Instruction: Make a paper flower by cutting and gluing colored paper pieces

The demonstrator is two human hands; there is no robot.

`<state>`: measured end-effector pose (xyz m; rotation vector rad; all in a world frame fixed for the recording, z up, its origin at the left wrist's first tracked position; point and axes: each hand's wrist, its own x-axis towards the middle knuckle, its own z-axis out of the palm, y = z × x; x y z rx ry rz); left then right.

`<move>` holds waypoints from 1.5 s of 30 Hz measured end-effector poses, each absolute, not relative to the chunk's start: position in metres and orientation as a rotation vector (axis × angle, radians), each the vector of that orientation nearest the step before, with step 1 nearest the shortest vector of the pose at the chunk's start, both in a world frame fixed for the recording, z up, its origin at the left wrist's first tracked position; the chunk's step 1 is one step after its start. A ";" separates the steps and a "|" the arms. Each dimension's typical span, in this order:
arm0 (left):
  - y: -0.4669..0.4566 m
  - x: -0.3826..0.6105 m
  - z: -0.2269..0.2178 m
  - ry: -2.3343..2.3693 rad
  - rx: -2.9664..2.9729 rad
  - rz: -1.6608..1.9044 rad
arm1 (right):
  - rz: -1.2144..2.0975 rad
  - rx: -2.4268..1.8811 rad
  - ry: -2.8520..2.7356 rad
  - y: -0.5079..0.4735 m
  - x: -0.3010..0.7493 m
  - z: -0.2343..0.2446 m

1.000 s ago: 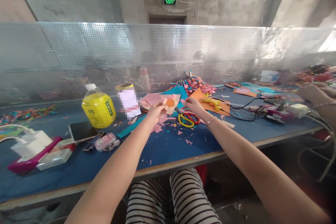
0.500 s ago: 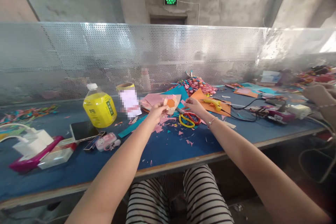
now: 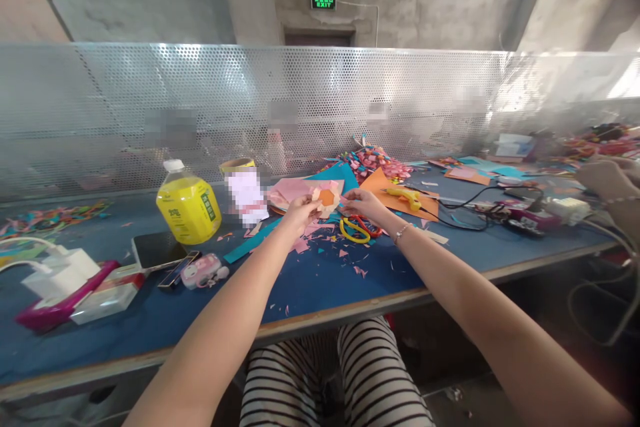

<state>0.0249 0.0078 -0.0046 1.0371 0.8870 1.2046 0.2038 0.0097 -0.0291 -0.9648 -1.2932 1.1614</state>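
Note:
Between the fingers of my left hand (image 3: 303, 211) is a paper flower (image 3: 327, 198) with an orange centre and pale pink and cream petals. My right hand (image 3: 364, 204) is closed in a pinch at the flower's right edge, on a small pink paper piece (image 3: 343, 200) that its fingers partly cover. Whether this piece touches the flower I cannot tell. Just below my right hand lie scissors (image 3: 355, 232) with yellow and red handles. A yellow glue gun (image 3: 406, 197) rests on orange paper (image 3: 376, 181) to the right.
Pink paper (image 3: 285, 193) and blue paper (image 3: 347, 175) lie behind my hands, before a heap of coloured paper pieces (image 3: 380, 163). At left stand a yellow bottle (image 3: 189, 210), a phone (image 3: 157, 250) and a power strip (image 3: 65, 300). Another person's hand (image 3: 607, 180) shows far right.
My right hand has moved left with the pink paper piece, up to the flower's right side. My left hand still holds the flower in about the same place.

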 end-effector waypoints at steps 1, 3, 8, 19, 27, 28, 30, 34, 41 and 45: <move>0.008 0.025 -0.005 0.877 1.046 1.209 | 1.177 -0.961 -1.290 0.009 0.203 -0.029; 0.009 0.025 -0.006 0.865 1.066 1.206 | 1.199 -0.961 -1.289 0.009 0.202 -0.028; 0.010 0.026 -0.007 0.891 1.096 1.203 | 1.235 -0.939 -1.275 0.008 0.200 -0.026; 0.008 0.028 -0.010 0.908 1.184 1.200 | 1.318 -0.881 -1.241 0.005 0.201 -0.022; 0.011 0.027 -0.011 0.952 1.187 1.209 | 1.359 -0.867 -1.233 0.002 0.201 -0.020; 0.011 0.027 -0.011 0.954 1.190 1.209 | 1.361 -0.866 -1.235 0.002 0.201 -0.020; 0.012 0.027 -0.011 0.960 1.196 1.209 | 1.365 -0.865 -1.239 0.002 0.201 -0.019; 0.012 0.027 -0.011 0.967 1.200 1.212 | 1.373 -0.867 -1.237 0.002 0.202 -0.019; 0.009 0.027 -0.009 0.939 1.237 1.206 | 1.424 -0.809 -1.229 0.002 0.202 -0.019; 0.009 0.028 -0.009 0.965 1.243 1.202 | 1.433 -0.754 -1.266 0.003 0.202 -0.021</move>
